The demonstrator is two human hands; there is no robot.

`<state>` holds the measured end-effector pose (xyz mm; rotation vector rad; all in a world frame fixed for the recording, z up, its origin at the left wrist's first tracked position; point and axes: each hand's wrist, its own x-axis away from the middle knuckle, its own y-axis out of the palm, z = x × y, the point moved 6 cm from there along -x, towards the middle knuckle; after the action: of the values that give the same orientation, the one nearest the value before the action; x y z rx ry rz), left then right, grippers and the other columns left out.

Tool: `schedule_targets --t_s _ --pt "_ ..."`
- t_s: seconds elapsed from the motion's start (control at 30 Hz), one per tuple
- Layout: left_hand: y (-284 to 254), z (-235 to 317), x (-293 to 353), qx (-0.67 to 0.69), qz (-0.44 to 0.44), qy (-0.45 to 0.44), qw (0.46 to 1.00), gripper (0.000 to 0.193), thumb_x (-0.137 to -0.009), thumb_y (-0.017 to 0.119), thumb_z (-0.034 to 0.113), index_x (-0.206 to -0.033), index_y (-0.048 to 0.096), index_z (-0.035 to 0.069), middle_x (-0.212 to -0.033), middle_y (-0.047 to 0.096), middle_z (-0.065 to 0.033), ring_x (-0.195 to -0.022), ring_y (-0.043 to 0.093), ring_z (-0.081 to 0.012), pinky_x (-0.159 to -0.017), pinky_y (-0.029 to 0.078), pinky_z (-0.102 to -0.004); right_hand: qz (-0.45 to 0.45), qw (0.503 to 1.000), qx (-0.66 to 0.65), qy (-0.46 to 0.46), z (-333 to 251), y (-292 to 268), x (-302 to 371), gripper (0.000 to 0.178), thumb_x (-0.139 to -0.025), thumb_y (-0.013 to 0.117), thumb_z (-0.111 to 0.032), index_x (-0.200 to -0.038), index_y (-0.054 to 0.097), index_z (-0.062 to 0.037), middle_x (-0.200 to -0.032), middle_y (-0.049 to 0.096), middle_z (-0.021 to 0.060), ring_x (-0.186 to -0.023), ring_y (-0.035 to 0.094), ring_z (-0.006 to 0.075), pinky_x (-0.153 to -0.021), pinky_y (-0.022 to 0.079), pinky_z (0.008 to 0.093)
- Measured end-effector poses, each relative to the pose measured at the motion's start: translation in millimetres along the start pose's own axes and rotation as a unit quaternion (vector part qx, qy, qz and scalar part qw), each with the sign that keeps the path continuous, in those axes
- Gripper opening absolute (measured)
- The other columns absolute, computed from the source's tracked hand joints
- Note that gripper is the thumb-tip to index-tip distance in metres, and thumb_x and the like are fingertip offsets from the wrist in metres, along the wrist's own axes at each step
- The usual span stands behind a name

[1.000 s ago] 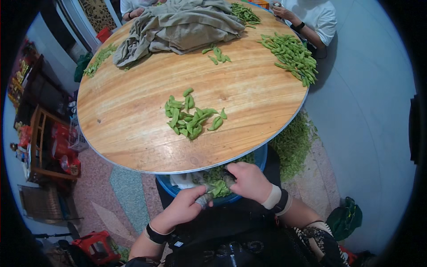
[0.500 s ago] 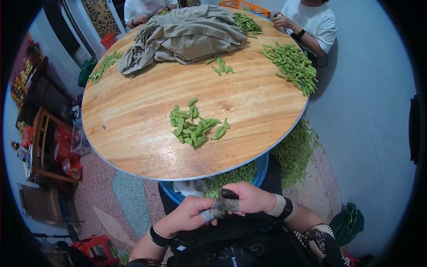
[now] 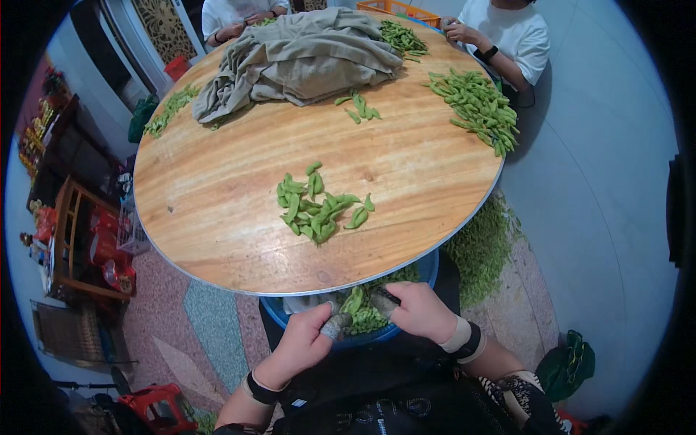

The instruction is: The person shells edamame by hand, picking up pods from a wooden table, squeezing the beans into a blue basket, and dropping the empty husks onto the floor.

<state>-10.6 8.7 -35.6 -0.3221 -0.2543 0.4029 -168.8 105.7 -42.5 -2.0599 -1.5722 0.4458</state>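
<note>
Both my hands reach over a blue basin below the table's near edge, which holds loose green beans. My left hand is closed at the basin's left side, its thumb wrapped in grey tape. A pale green pod shows just beyond its thumb; whether the fingers grip it is unclear. My right hand is closed at the right side, with dark wrapping on its thumb and fingers. What it holds, if anything, is hidden. On the round wooden table, a small pile of green soybean pods lies ahead of my hands.
A grey-green cloth heap covers the table's far side. More pods lie at the right edge, where a person sits; another sits at the far side. A green heap is on the floor at right, a red stool at lower left.
My hands were together near my lap; now they are apart and farther forward, over the basin. The pods on the table have not moved.
</note>
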Motion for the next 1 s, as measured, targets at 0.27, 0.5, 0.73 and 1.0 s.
schedule_targets --t_s 0.27,0.5,0.73,1.0 --pt "16 25 -15 -0.117 -0.032 0.094 0.988 0.013 -0.083 0.059 0.012 -0.09 0.057 0.001 -0.075 0.059 -0.0194 -0.074 0.061 -0.0373 -0.065 0.049 -0.0396 -0.028 0.959 -0.255 0.123 -2 -12 10 0.023 -0.085 0.07 -0.026 -0.09 0.065 -0.0043 -0.067 0.058 -0.0014 -0.057 0.052 0.0042 -0.052 0.042 0.0214" --pt "-56 57 -37 -0.274 0.3 0.039 0.913 0.023 -0.082 0.067 0.023 -0.081 0.058 0.002 -0.066 0.059 -0.0167 -0.06 0.06 -0.0362 -0.056 0.047 -0.0444 0.191 0.91 0.339 0.142 46 -103 54 0.023 -0.077 0.067 -0.021 -0.082 0.057 -0.0015 -0.075 0.06 0.0206 -0.074 0.06 0.0397 -0.064 0.048 0.0473" --pt "-83 33 -53 -0.23 0.307 -0.014 0.924 0.012 -0.078 0.06 0.011 -0.079 0.057 0.0 -0.066 0.06 -0.0192 -0.063 0.06 -0.0374 -0.057 0.047 -0.0427 0.163 0.965 0.136 0.157 35 -89 65 0.018 -0.082 0.063 -0.017 -0.086 0.059 0.0002 -0.075 0.06 0.022 -0.072 0.06 0.0394 -0.063 0.048 0.042" --pt "-22 32 -20 0.173 0.082 -0.011 0.981 0.007 -0.09 0.056 0.003 -0.093 0.06 -0.002 -0.078 0.059 0.0006 -0.07 0.053 -0.0048 -0.062 0.045 -0.0225 0.026 0.972 -0.229 0.042 -23 -30 -1 0.022 -0.087 0.06 -0.016 -0.103 0.06 -0.0006 -0.077 0.064 0.0063 -0.062 0.058 0.0134 -0.058 0.049 0.0299"
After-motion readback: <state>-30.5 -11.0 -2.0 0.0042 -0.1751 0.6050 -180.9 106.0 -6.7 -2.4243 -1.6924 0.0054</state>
